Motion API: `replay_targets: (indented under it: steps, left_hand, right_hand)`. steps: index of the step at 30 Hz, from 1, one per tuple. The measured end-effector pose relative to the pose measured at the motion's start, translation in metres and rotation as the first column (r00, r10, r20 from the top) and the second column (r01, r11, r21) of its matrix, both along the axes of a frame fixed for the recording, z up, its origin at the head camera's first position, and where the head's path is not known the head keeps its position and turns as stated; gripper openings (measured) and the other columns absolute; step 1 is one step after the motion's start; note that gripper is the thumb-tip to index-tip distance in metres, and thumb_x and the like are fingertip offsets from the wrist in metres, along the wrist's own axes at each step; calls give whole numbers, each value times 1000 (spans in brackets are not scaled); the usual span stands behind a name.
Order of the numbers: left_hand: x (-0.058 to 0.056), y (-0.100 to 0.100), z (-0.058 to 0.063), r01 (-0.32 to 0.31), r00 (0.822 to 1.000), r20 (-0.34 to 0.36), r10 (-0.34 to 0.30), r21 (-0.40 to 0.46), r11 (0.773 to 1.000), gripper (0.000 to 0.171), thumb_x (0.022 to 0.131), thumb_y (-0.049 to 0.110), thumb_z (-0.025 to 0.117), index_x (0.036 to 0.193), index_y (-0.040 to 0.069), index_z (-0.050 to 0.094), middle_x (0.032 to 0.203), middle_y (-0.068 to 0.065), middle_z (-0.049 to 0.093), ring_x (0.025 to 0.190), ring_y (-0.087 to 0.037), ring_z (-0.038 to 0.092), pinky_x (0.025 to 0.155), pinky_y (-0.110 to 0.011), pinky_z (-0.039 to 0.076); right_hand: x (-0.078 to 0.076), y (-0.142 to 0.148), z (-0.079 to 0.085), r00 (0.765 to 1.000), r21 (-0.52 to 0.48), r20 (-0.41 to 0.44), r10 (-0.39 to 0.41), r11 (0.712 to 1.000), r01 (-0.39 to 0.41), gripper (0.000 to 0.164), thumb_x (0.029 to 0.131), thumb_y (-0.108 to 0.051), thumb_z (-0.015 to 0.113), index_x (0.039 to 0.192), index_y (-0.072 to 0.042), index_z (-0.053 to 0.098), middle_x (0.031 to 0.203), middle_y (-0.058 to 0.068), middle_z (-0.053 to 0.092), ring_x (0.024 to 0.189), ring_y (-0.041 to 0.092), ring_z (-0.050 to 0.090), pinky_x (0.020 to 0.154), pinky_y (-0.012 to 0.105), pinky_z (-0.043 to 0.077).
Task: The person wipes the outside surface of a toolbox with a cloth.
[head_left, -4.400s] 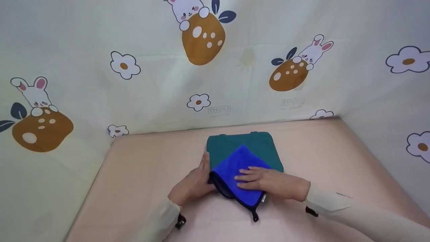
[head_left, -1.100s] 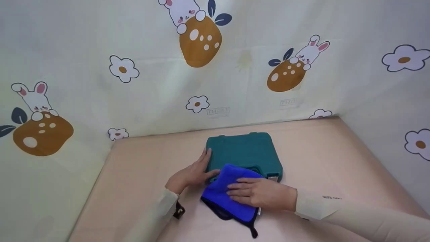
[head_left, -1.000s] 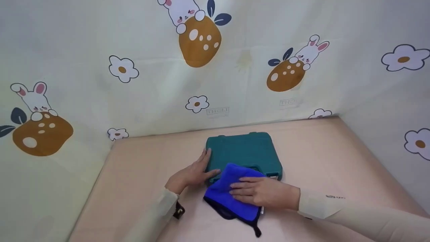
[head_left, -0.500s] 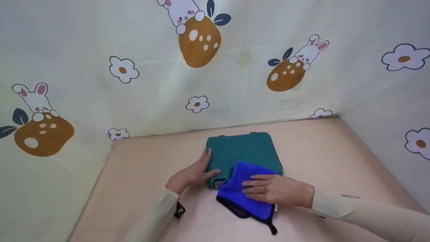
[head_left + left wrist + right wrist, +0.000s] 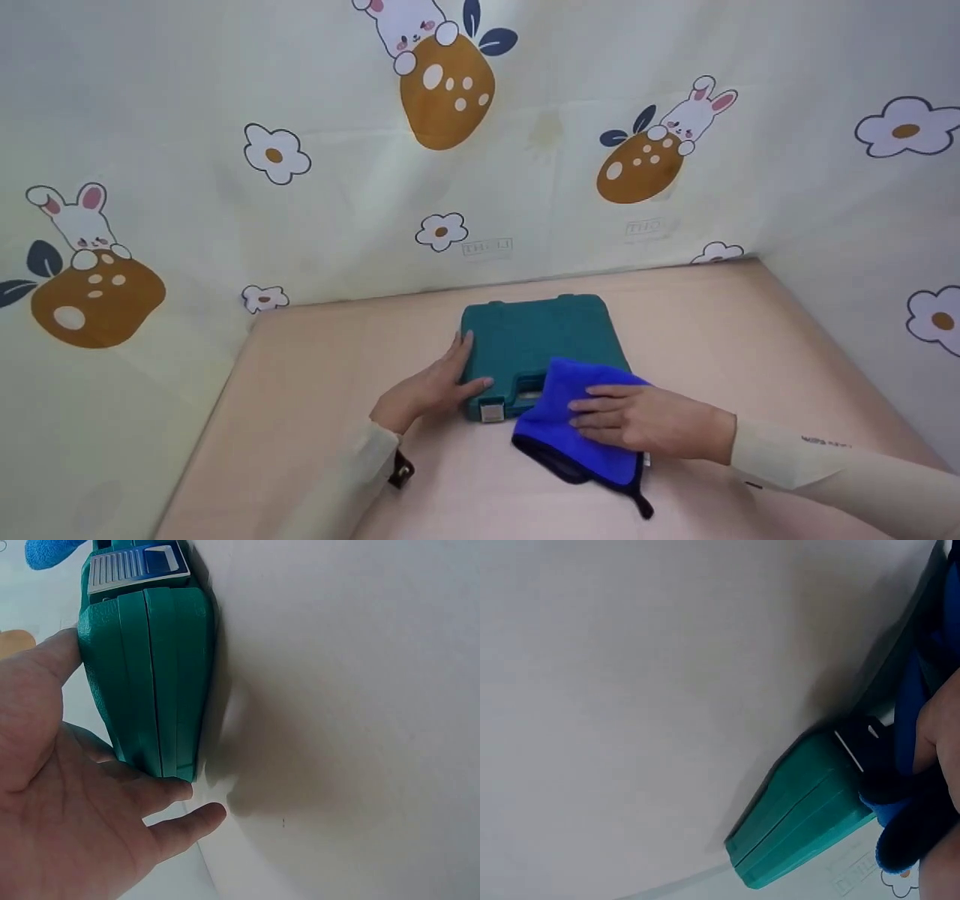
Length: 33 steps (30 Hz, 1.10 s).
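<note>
Faint boxed capitals stand on the patterned wall covering [image 5: 337, 217] beyond the hands. The left label [image 5: 487, 247], ahead of the gap between the left hand [image 5: 424, 390] and the right hand [image 5: 652, 421], opens with TH and seems to end in LI; its middle is blurred. The right label [image 5: 645, 227], straight beyond the right hand, looks like THO, though the last letter is uncertain. Small dark lettering [image 5: 825, 442] on the right sleeve [image 5: 780, 456], behind that hand's wrist, is too small to read. In the right wrist view, slanted boxed print [image 5: 855, 872] on the wall covering, beyond that hand, is too faint to spell out.
</note>
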<state>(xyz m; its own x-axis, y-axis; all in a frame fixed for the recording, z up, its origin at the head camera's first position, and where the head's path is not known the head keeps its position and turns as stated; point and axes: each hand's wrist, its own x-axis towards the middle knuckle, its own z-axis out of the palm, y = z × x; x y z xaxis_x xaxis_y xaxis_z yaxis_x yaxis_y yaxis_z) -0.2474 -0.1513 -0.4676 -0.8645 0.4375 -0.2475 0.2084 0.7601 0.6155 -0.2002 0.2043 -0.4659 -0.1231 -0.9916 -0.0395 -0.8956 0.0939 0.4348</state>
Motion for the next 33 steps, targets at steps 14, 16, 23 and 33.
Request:
replay_targets:
  steps: [14,16,23,33]
  left_hand:
    - [1,1,1,-14,1000,13,14,-5,1000,98,101,57,55,163,12,-7,167,-14,-12,152,-34,-1,119,-51,12]
    - [1,1,1,-10,1000,15,10,5,1000,99,100,57,55,163,11,-7,167,-14,-11,152,-34,0,119,-51,12]
    - [2,1,2,2,1000,-2,-2,8,1000,101,100,55,57,162,6,-5,168,-15,-10,152,-34,2,118,-50,15]
    - [4,3,5,-15,1000,12,16,-21,1000,101,100,56,57,163,8,-6,167,-15,-10,152,-34,3,118,-50,15]
  right_hand:
    - [-3,22,3,998,-11,67,-9,1000,10,62,84,-21,86,141,-13,63,145,0,57,141,18,42,115,40,29]
    - [-3,25,3,997,-14,80,-11,1000,12,61,84,-20,86,141,-13,63,144,0,57,140,18,43,115,40,29]
    - [-5,34,5,995,-18,102,-13,1000,15,61,83,-17,86,140,-13,64,143,0,59,138,18,45,113,40,32]
    - [-6,46,4,993,-44,115,3,999,2,61,80,-16,88,137,-12,66,139,1,62,135,18,49,112,41,35]
